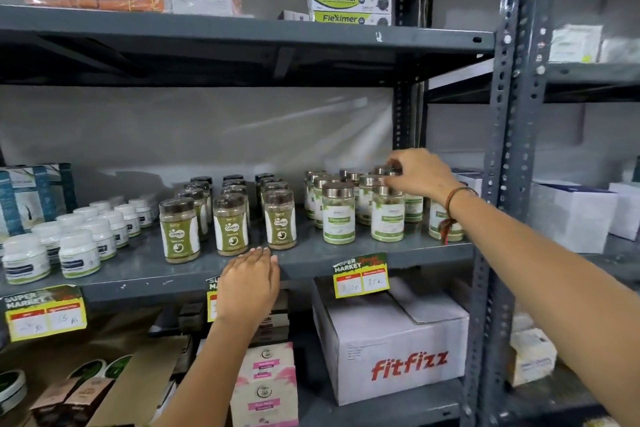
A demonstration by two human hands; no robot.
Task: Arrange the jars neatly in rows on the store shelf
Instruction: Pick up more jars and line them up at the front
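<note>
The grey metal store shelf (pixel 346 255) serves as the landmark here, and the jars of the task stand on it in three groups. Towards its right end, the clear plastic jars with silver lids and pale green labels (pixel 338 213) stand in a cluster that is less regular than the rest, the files running back unevenly. The right hand (pixel 420 174) reaches over this cluster from the shelf's right upright, its fingertips (pixel 393 165) pinched together on the lid of a silver-lidded jar near the back (pixel 387 170), probably because a top grip lets it shift one jar without knocking its close neighbours. The left hand (pixel 250 282) lies flat against the shelf's front lip, fingers straight and held together, gripping nothing; it seems placed there to steady the body during the long reach. Just behind that hand, at the middle of the shelf, the brown-lidded jars of tan powder with dark green labels (pixel 230 224) already run back in three tidy files. At the shelf's left end the small white plastic bottles (pixel 79 255) also sit in orderly rows. A yellow price tag (pixel 361 280) hangs from the front lip below the silver-lidded cluster, which looks to be the part left to straighten.
</note>
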